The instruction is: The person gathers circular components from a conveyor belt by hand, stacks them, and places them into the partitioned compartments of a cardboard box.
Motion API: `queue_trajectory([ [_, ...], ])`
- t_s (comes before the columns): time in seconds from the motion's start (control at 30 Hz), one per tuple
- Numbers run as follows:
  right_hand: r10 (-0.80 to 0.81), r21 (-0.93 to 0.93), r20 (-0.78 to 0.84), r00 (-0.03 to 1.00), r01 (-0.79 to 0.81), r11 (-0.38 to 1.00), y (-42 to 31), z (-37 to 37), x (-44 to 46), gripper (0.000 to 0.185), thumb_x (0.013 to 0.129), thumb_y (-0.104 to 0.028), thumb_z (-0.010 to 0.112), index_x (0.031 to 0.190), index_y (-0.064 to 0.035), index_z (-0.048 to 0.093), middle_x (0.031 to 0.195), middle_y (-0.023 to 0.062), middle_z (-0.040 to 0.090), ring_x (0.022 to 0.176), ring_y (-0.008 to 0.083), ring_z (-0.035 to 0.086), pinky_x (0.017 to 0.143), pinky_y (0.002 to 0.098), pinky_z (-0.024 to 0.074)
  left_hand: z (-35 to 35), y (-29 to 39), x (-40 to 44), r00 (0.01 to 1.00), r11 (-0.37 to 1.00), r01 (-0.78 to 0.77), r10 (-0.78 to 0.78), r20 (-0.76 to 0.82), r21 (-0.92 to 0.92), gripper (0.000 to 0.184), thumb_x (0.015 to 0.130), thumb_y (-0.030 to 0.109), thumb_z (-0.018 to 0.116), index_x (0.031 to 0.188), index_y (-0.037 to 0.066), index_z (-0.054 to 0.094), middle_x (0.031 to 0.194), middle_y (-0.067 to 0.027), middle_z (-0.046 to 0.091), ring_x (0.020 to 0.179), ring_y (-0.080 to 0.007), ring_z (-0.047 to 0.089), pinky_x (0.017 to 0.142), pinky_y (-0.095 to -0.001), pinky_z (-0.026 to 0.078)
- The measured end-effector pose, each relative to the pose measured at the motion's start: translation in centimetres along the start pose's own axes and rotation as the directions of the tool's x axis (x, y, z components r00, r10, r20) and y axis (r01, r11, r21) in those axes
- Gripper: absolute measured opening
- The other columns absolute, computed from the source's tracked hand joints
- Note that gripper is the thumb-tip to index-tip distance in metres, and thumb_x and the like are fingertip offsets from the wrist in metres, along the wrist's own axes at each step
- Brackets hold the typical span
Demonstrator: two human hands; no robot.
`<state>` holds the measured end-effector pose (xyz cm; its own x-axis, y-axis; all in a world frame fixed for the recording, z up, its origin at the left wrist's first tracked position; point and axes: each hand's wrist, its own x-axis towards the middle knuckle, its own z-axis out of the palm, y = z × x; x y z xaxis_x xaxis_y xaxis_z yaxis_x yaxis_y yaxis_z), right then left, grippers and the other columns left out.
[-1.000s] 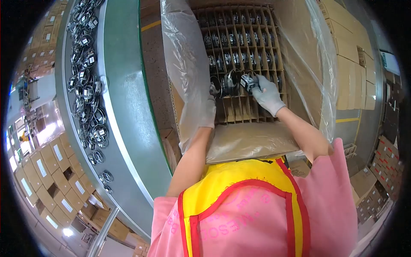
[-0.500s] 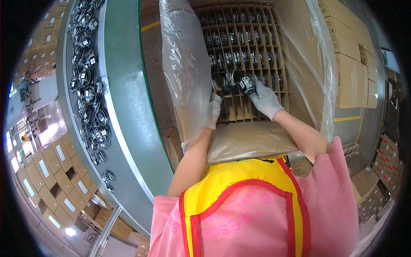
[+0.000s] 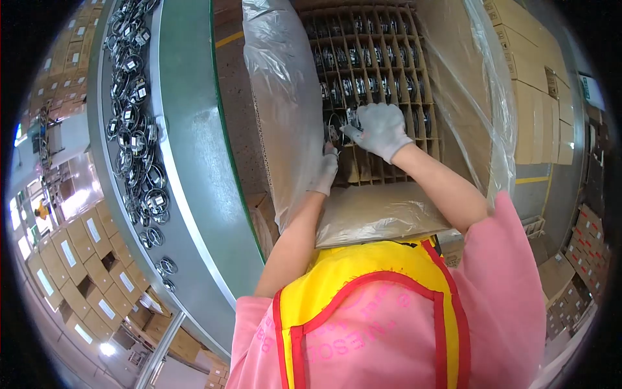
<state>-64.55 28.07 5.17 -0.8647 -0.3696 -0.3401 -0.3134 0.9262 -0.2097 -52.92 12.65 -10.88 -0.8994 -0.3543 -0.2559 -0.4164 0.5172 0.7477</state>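
My left hand, in a light grey glove, is at the near left inside of an open carton. Its fingers are closed at the edge of a coiled black cable; the coil partly hides the fingertips. My right hand, gloved too, reaches palm down over the cardboard dividers. Its fingers are bent round a coiled cable with a pale label, mostly covered by the hand. Several rows of divider cells farther back hold black coils standing on edge. Nearest my body, some cells show bare cardboard.
Clear plastic lining hangs over the carton's sides. To the left runs a conveyor with a long pile of coiled cables. Stacked cartons stand at the right, and more cartons at the lower left.
My right hand has moved left and turned palm down, close to my left hand. The labelled coil it held in plain view is now mostly covered. My left hand has barely moved.
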Motion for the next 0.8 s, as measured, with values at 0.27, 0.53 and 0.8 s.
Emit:
queue_trajectory([
  [0.27,0.099,0.357,-0.107,0.989,-0.055,0.933,2.0,1.6,-2.4,0.027,0.086,-0.025,0.052,0.098,-0.0045,0.063,0.076,0.0196,0.065,0.071,0.0364,0.065,0.067,0.0458,0.0504,-3.7,5.5,0.3,0.991,0.984,0.11,-0.097,0.095,-0.141,0.035,0.091,0.025,0.05,0.112,-0.001,0.06,0.105,-0.0189,0.065,0.093,-0.0278,0.06,0.083,-0.0348,0.047],
  [0.53,0.294,0.798,0.25,0.923,-0.368,0.477,3.1,2.7,-4.0,0.022,0.091,-0.017,0.055,0.107,-0.0026,0.061,0.072,0.0147,0.063,0.056,0.0241,0.062,0.058,0.0348,0.0486,-5.9,9.8,-1.0,0.904,0.977,0.172,-0.105,0.414,-0.127,0.04,0.094,0.022,0.056,0.126,0.001,0.051,0.114,-0.0132,0.061,0.106,-0.0231,0.056,0.093,-0.0337,0.042],
  [0.8,0.33,0.655,0.041,0.943,-0.275,0.704,4.1,5.0,-4.0,0.027,0.087,-0.03,0.055,0.095,-0.0046,0.063,0.08,0.0246,0.062,0.082,0.0425,0.06,0.072,0.0482,0.0458,-5.3,9.3,-0.8,0.911,0.834,0.321,-0.143,0.388,-0.448,0.043,0.09,0.021,0.062,0.127,0.001,0.05,0.119,-0.0121,0.059,0.11,-0.0223,0.054,0.097,-0.0341,0.04],
])
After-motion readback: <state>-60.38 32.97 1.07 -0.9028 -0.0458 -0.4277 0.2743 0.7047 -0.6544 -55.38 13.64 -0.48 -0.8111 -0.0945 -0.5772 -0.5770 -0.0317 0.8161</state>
